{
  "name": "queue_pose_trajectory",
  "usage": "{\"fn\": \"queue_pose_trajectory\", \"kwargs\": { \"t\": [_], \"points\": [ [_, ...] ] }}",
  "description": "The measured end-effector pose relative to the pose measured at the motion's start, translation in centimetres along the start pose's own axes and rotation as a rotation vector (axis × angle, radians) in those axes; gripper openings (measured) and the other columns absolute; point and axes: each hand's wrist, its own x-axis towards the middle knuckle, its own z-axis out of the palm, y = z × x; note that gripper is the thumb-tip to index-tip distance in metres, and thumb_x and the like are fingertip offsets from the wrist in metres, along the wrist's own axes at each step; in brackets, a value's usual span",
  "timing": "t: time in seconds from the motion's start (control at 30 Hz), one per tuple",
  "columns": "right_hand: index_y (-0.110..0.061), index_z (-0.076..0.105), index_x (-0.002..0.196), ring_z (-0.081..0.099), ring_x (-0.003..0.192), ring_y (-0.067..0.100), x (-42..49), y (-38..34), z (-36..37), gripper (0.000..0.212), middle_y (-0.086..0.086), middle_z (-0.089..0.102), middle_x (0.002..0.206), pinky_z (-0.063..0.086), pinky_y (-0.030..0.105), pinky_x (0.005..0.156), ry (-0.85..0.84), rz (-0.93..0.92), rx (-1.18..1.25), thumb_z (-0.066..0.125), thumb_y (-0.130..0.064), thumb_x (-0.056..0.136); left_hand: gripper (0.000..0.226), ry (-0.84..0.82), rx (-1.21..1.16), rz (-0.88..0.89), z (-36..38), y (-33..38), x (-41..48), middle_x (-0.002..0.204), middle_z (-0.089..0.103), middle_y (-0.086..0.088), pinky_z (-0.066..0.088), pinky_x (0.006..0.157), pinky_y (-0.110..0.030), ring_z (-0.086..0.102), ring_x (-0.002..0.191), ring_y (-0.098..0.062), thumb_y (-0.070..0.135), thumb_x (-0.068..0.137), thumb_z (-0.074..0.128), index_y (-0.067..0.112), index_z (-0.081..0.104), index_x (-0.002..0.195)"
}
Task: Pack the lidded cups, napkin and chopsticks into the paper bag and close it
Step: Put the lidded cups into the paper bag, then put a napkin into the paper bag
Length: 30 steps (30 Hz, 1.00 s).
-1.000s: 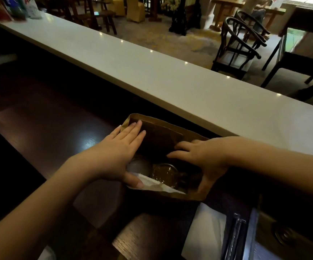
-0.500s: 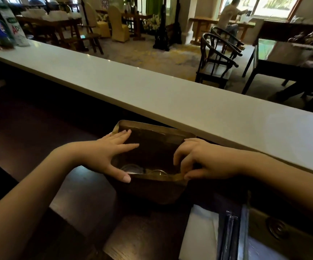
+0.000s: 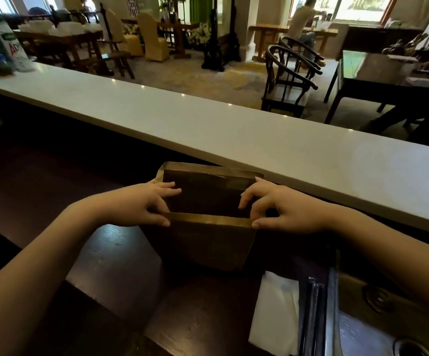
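A brown paper bag [image 3: 203,242] stands upright on the dark wooden counter, its mouth open and dark inside. The cups inside are hidden from this angle. My left hand [image 3: 141,205] pinches the near rim at the left corner, thumb on the outside, fingers reaching into the mouth. My right hand [image 3: 282,206] pinches the same rim at the right corner. A white napkin [image 3: 275,312] lies flat on the counter to the right in front of the bag. Wrapped black chopsticks [image 3: 313,317] lie beside it on its right.
A long white bar top [image 3: 208,116] runs just behind the bag. A metal sink edge [image 3: 377,319] is at the lower right. Bottles and packets [image 3: 0,47] stand at the far left end. Chairs and tables fill the room beyond.
My view has tilted up, so the cups and napkin seen inside the bag are now out of sight. Both hands moved from the bag's inner walls to pinch the near rim's corners.
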Motion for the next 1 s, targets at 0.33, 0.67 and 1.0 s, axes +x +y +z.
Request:
{"fn": "queue_pose_trajectory", "kwargs": {
  "t": [0.33,0.67,1.0],
  "points": [
    [-0.022,0.06,0.116,0.017,0.141,0.005,-1.6,-0.1,2.1,0.028,-0.006,0.035,0.149,0.004,0.029,0.121,0.252,0.031,-0.011,0.06,-0.023,0.088,0.038,0.213,0.118,-0.083,0.1,1.3,-0.6,0.151,0.029,0.001,0.005,0.115,-0.03,0.014,0.142,-0.012,0.035,0.078,0.066,0.029,0.061,0.115],
    [-0.009,0.044,0.133,0.045,0.123,0.025,-8.5,6.1,12.9,0.053,0.013,0.048,0.132,0.034,0.026,0.103,0.423,0.551,0.202,0.065,-0.016,0.085,0.028,0.523,-0.321,0.261,15.2,15.6,3.4,0.105,0.063,0.009,0.051,0.081,-0.023,0.054,0.095,0.0,0.029,0.088,0.049,0.028,0.056,0.115],
    [-0.004,0.033,0.136,0.044,0.123,0.034,-7.3,8.7,23.3,0.062,0.019,0.037,0.137,0.04,0.034,0.098,0.242,0.927,0.324,0.063,-0.019,0.085,0.055,0.09,-0.52,-0.484,25.0,15.4,15.3,0.139,0.035,-0.017,0.042,0.097,-0.038,0.044,0.122,-0.034,0.015,0.084,0.056,0.008,0.034,0.134]
  ]
}}
